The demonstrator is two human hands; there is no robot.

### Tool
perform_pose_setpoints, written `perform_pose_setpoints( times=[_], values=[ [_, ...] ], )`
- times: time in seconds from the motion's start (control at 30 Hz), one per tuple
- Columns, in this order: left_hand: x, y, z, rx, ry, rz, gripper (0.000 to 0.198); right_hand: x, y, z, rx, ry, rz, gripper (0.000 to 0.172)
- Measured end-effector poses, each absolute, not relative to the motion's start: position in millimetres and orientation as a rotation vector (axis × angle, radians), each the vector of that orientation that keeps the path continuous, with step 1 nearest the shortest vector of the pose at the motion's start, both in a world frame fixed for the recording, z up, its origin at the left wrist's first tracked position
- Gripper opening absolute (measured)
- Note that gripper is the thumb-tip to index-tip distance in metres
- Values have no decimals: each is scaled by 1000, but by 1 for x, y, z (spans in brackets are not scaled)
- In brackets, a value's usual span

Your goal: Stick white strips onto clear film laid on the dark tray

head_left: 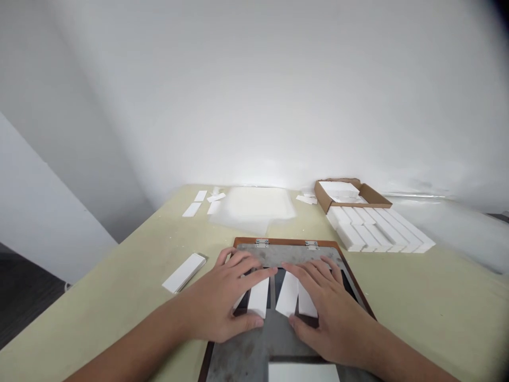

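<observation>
A grey metal plate (246, 345) in a brown hinged frame lies before me, with dark recesses across its middle. My left hand (220, 302) spans one white strip (259, 298) lengthwise, index finger at its far end and thumb at its near end. In my right hand (330, 307), another white strip (287, 294) sits slanted between index finger and thumb. Beside it, a further white strip (306, 302) lies partly under the right fingers. The other fingers of both hands rest bent over the plate. Nearest me is a white piece (303, 373), cut off by the frame's bottom edge.
A small stack of white strips (185, 272) lies left of the frame. Loose white cards (192, 209) and a whitish translucent sheet (256, 204) are farther back. At right, a cardboard box (376, 196) stands on rows of white blocks (382, 233). A wall backs the table (131, 297).
</observation>
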State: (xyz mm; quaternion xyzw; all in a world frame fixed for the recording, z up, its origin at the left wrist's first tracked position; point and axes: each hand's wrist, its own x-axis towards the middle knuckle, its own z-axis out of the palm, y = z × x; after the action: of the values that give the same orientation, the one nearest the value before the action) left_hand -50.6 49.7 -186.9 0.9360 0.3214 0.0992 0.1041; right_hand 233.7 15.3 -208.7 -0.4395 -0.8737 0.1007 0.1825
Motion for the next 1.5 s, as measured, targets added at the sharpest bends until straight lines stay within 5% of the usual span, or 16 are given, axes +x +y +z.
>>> perform_pose_setpoints(
  times=[0.6, 0.97, 1.5],
  values=[
    [-56, 54, -191, 2787, 1057, 333, 71, 236, 24, -209, -1196, -2492, 430, 71],
    [-53, 54, -190, 2814, 1034, 352, 57, 264, 37, -205, -1164, -2542, 530, 81],
    [-31, 33, -189, 2968, 652, 497, 29, 261, 50, -208, -1033, -2447, 531, 77]
  ],
)
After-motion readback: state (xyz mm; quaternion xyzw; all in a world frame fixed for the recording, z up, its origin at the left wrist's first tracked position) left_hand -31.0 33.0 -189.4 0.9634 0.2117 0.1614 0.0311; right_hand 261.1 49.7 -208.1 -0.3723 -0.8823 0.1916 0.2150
